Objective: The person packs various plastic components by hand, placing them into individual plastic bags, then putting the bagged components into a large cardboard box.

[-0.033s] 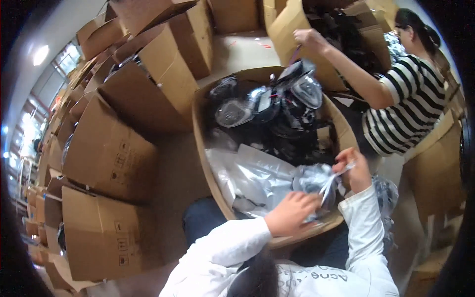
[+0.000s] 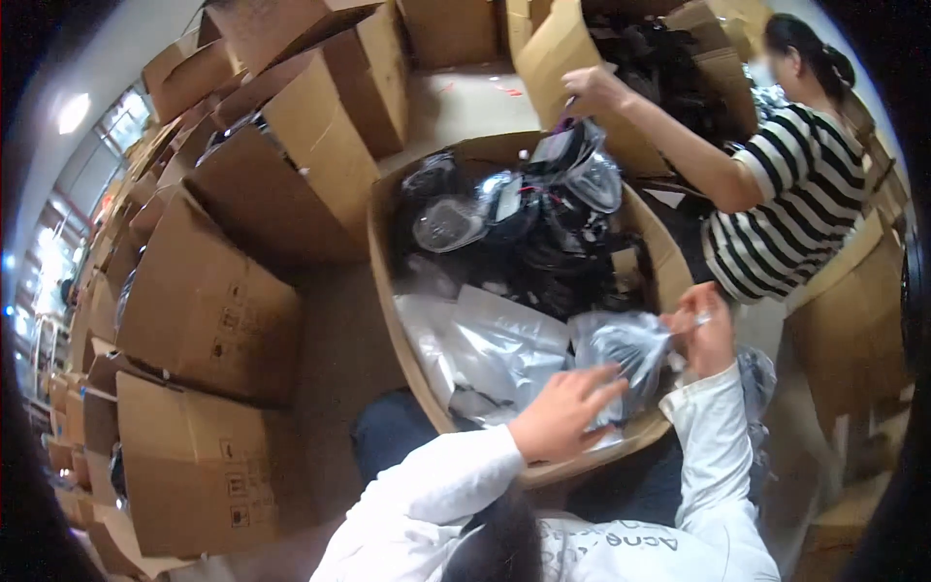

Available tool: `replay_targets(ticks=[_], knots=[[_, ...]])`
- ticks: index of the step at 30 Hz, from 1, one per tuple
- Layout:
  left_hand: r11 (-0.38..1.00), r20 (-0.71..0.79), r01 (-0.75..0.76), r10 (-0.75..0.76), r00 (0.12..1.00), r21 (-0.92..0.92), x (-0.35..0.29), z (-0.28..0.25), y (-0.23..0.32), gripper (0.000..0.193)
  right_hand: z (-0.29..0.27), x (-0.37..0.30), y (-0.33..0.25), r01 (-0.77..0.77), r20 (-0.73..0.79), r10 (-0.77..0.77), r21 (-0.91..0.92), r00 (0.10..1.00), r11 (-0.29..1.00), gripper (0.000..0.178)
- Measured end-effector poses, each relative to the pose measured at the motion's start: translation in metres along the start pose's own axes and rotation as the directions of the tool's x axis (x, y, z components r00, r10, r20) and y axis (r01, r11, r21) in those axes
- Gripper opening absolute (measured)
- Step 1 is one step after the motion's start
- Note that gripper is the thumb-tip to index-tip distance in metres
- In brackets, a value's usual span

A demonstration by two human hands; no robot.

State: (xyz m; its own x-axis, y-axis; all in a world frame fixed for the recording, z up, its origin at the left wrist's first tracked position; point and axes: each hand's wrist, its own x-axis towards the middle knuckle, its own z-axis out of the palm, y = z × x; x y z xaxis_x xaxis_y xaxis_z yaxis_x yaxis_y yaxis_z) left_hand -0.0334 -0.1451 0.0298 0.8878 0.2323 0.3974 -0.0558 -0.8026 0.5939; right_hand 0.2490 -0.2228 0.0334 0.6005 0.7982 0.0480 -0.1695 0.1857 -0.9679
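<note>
Gathered in my right hand (image 2: pixel 706 332) is the twisted top of a clear plastic bag (image 2: pixel 628 351), with something dark and rounded inside that I cannot make out. Fingers spread, my left hand (image 2: pixel 562 415) hovers at the bag's near left side; whether its fingertips touch the plastic I cannot tell. Both hands are over the near end of a large open cardboard box (image 2: pixel 395 312). Flat silvery-white plastic bags (image 2: pixel 509 339) lie in it to the left of the held bag. Farther back, the box holds several black items in clear wrapping (image 2: pixel 449 221).
Across the box at the right, a co-worker in a striped shirt (image 2: pixel 800 199) reaches an arm over its far side. Open cardboard cartons (image 2: pixel 199 291) line the left. Another carton with black items (image 2: pixel 645 73) stands behind. Clear-wrapped things (image 2: pixel 756 388) sit beside my right forearm.
My left hand's fingers have spread and come off the bag's gathered top. The bag's body looks fuller and smoother. The co-worker's hand has shifted slightly. My right hand keeps its grip.
</note>
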Motion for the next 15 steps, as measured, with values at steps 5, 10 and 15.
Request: replay_targets(ticks=[5,10,15], knots=[[0.988,-0.008,0.15,-0.15,0.989,-0.034,0.0,0.001,-0.008,0.056,-0.057,-0.072,-0.109,0.677,-0.479,-0.608,-0.039,0.633,0.735,0.048],[0.989,0.034,0.143,-0.144,0.989,0.024,0.008,0.013,-0.008,0.042,-0.089,-0.098,-0.116,0.28,-0.123,-0.931,-0.933,0.344,0.226,0.034],[0.975,0.076,0.221,-0.222,0.972,0.017,-0.007,0.021,-0.02,0.042,-0.198,-0.061,-0.035,-0.335,-0.362,-0.257,-0.931,0.896,0.142,0.019]])
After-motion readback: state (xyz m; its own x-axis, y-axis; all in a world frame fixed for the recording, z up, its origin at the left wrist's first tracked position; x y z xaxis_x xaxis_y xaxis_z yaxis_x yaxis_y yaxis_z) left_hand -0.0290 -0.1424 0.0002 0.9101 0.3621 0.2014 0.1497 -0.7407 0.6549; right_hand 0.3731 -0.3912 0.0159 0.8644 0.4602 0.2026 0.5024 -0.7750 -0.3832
